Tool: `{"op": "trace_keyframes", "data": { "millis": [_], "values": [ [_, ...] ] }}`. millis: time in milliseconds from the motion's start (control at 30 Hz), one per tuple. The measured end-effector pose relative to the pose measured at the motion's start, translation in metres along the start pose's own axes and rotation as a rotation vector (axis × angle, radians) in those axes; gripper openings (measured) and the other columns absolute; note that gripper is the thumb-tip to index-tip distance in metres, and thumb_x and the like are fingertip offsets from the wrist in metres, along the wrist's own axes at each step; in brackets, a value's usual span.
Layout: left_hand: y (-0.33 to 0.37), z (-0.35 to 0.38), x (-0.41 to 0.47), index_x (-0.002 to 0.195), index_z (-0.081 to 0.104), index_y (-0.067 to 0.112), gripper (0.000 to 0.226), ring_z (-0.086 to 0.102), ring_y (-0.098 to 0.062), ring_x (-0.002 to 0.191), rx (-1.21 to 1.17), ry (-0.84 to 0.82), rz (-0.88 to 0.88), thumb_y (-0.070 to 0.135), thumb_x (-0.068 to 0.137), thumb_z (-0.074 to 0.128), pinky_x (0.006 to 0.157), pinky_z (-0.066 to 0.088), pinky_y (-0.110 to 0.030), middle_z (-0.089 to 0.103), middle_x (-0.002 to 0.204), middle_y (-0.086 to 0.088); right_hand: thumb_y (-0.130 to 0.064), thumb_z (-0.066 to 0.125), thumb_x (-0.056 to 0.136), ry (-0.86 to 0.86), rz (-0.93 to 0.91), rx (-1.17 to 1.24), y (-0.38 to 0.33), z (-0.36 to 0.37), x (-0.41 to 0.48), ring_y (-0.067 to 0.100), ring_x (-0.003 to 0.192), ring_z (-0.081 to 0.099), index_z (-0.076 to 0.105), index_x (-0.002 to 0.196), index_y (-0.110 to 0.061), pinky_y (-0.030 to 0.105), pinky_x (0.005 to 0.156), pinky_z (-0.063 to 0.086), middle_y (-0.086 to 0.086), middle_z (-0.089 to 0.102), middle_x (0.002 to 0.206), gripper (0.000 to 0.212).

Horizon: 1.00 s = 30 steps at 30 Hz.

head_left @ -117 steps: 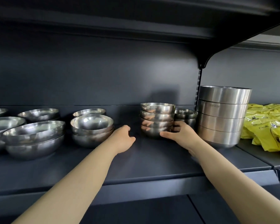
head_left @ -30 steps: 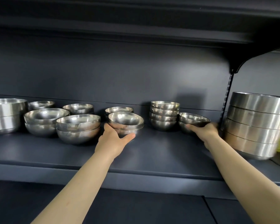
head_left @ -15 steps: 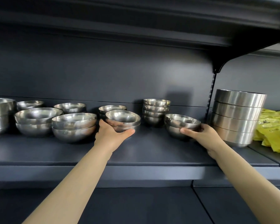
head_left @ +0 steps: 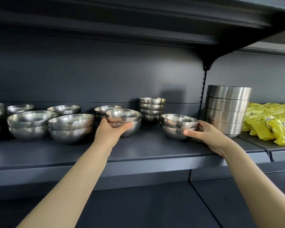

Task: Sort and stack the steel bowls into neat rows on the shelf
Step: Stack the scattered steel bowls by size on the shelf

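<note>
Head view
Left hand: we note it curled round a nested pair of round shiny steel bowls, thumb across the front.
Right hand: wrapped round a second nested pair of steel bowls.
Both pairs: on the dark grey metal shelf, mid-depth.
Behind, between them: stack of four small steel bowls.
Left side: wider steel bowls in twos.
Right side: stack of straight-walled steel tubs, with yellow plastic packets beyond it.

Yellow packets lie heaped at far right
</note>
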<state>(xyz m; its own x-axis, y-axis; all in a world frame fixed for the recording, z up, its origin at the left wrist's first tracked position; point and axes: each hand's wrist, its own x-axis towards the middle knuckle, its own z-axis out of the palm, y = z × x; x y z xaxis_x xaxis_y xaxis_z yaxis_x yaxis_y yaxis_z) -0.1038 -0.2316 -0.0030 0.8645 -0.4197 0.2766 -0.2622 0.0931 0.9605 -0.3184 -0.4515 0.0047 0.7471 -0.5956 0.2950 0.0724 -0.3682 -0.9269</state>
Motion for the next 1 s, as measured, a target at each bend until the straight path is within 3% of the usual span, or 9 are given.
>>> {"op": "trace_keyframes", "data": {
  "millis": [167, 333, 433, 567, 767, 1000],
  "values": [
    [0.014, 0.006, -0.004, 0.112, 0.061, 0.024, 0.040, 0.054, 0.005, 0.099, -0.106, -0.094, 0.038, 0.037, 0.078, 0.078, 0.072, 0.036, -0.016, 0.066, 0.105, 0.013, -0.011, 0.079, 0.074, -0.030, 0.011, 0.017, 0.000, 0.000, 0.001, 0.020, 0.105, 0.065, 0.062, 0.108, -0.009, 0.028, 0.095, 0.048, 0.007, 0.073, 0.106, 0.039],
    [0.041, 0.032, 0.004, 0.108, 0.064, 0.028, 0.032, 0.056, 0.001, 0.111, -0.182, -0.226, 0.078, 0.038, 0.079, 0.076, 0.109, 0.037, -0.031, 0.068, 0.107, 0.016, -0.008, 0.081, 0.073, -0.050, 0.019, 0.007, 0.000, -0.001, 0.001, 0.011, 0.095, 0.067, 0.062, 0.101, -0.013, 0.022, 0.086, 0.049, -0.004, 0.074, 0.092, 0.034],
    [0.055, 0.056, 0.008, 0.104, 0.065, 0.029, 0.024, 0.058, 0.009, 0.103, -0.207, -0.334, 0.100, 0.034, 0.082, 0.074, 0.107, 0.035, -0.028, 0.071, 0.095, 0.024, -0.010, 0.083, 0.071, -0.037, 0.016, 0.011, 0.002, -0.002, 0.002, 0.013, 0.097, 0.068, 0.062, 0.104, -0.012, 0.025, 0.091, 0.048, -0.002, 0.074, 0.095, 0.039],
    [0.062, 0.080, 0.012, 0.104, 0.064, 0.028, 0.017, 0.062, 0.018, 0.086, -0.190, -0.445, 0.126, 0.027, 0.088, 0.069, 0.086, 0.039, -0.014, 0.071, 0.091, 0.026, -0.011, 0.085, 0.069, -0.042, 0.020, 0.020, 0.006, -0.006, 0.005, 0.014, 0.099, 0.068, 0.062, 0.105, -0.012, 0.027, 0.094, 0.049, 0.001, 0.074, 0.098, 0.043],
    [0.049, 0.092, 0.018, 0.109, 0.064, 0.023, 0.020, 0.061, 0.008, 0.102, -0.158, -0.528, 0.094, 0.021, 0.090, 0.065, 0.099, 0.039, -0.018, 0.068, 0.108, 0.014, -0.013, 0.086, 0.069, -0.088, 0.057, 0.044, 0.014, -0.012, 0.015, 0.015, 0.105, 0.067, 0.063, 0.114, -0.011, 0.027, 0.097, 0.048, -0.001, 0.075, 0.103, 0.051],
    [0.040, 0.097, 0.017, 0.113, 0.062, 0.022, 0.033, 0.059, 0.002, 0.111, -0.134, -0.615, 0.117, 0.029, 0.081, 0.067, 0.104, 0.037, -0.019, 0.067, 0.116, 0.008, -0.024, 0.090, 0.062, -0.110, 0.036, 0.012, 0.021, -0.013, 0.021, 0.013, 0.109, 0.066, 0.061, 0.120, -0.015, 0.036, 0.105, 0.046, -0.001, 0.073, 0.112, 0.065]
  ]
}}
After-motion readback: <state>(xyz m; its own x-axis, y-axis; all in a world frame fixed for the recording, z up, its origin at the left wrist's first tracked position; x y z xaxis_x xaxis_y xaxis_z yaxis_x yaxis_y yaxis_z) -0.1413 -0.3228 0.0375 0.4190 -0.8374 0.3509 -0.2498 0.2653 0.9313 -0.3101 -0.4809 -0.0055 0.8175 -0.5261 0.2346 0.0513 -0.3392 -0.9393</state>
